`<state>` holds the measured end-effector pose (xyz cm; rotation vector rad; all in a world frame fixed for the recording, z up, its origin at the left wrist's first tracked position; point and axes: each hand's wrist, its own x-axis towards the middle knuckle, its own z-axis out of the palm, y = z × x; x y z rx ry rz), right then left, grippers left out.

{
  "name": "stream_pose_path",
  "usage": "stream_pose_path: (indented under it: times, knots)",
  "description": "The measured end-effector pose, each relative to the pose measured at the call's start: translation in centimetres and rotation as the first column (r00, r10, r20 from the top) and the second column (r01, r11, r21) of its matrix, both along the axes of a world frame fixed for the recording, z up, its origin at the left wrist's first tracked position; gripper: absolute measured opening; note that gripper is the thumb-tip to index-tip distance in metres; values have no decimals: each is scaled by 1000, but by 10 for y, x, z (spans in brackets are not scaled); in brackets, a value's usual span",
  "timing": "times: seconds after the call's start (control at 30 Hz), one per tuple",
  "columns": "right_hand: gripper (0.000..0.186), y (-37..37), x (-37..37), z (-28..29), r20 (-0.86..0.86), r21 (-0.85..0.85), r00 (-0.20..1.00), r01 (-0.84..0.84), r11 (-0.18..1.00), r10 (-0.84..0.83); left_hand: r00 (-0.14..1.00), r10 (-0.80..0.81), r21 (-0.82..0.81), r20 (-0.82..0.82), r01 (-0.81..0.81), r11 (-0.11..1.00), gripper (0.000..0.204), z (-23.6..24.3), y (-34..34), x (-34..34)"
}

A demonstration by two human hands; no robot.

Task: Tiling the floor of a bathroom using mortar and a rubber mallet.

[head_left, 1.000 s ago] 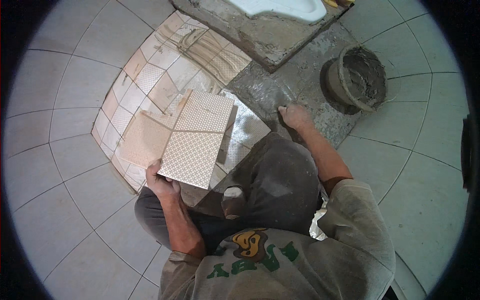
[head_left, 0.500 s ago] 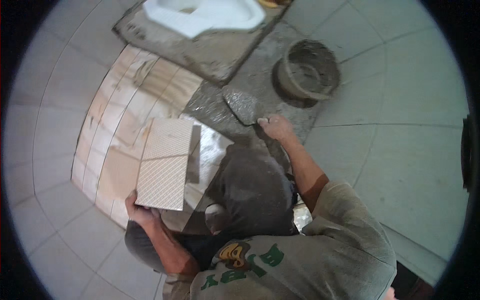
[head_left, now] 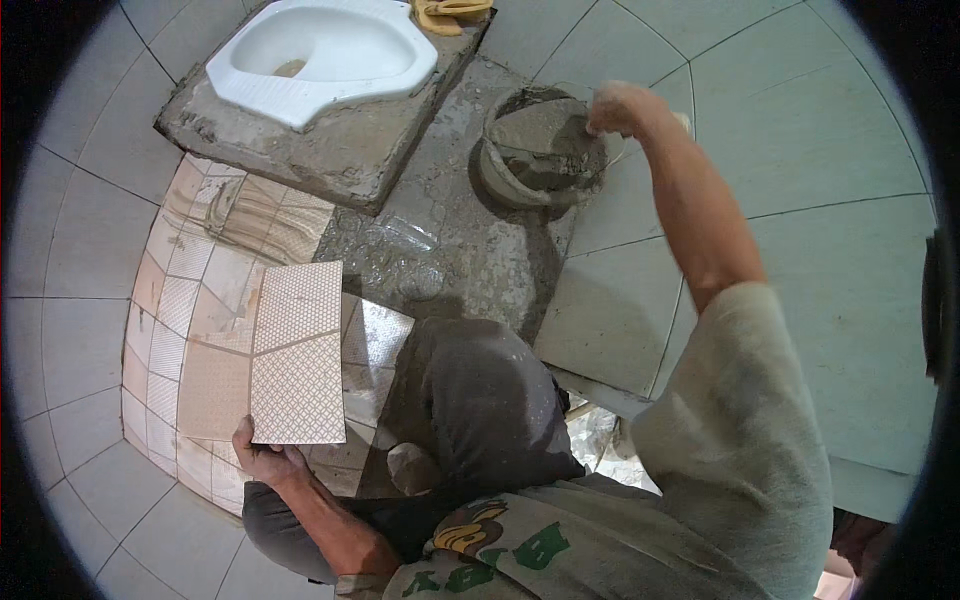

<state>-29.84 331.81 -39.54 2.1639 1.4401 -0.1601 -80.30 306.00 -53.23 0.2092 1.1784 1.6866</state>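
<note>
In my left hand [head_left: 268,458] is a patterned beige floor tile [head_left: 298,385], gripped at its near edge and held over the tiled part of the floor. My right hand [head_left: 622,108] is closed around the handle end of a trowel [head_left: 545,128], reaching out to the far right. The trowel's blade is coated in grey mortar and lies within the mouth of a round, mortar-smeared bucket [head_left: 495,178]. Its handle is mostly hidden by my fingers. Wet grey mortar [head_left: 410,265] covers the floor beyond the held tile.
A white squat toilet [head_left: 340,60] is set in a raised cement step [head_left: 330,170] at the far left. Yellow gloves or cloth [head_left: 450,14] lie on that step. Laid floor tiles [head_left: 205,265] with a mortar smear stretch along the left. Tiled walls [head_left: 800,130] rise on both sides.
My right hand has lifted the trowel from the floor mortar and carried it up and right into the bucket. The tile stays in my left hand, slightly turned. The view has shifted.
</note>
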Motion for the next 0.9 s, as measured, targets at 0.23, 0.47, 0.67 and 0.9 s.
stream_pose_path:
  times: [0.23, 0.47, 0.67, 0.9]
  knots:
    - [22, 37, -16, 49, -59, -46, 982, -184, 982, 181, 999, -26, -35, -21, 25, 999, 29, -9, 1, -6]
    - [22, 69, -9, 31, 300, -317, 929, -116, 941, 216, 998, 16, -105, -60, -22, 994, 26, -12, 13, 9]
    - [31, 84, -27, -44, 406, -690, 741, -135, 711, 534, 998, 19, -169, -60, -29, 985, 23, -5, 28, 25]
    - [35, 97, -33, -58, 280, -802, 776, -135, 582, 565, 988, 84, -211, -126, -109, 971, 27, -10, 30, 44]
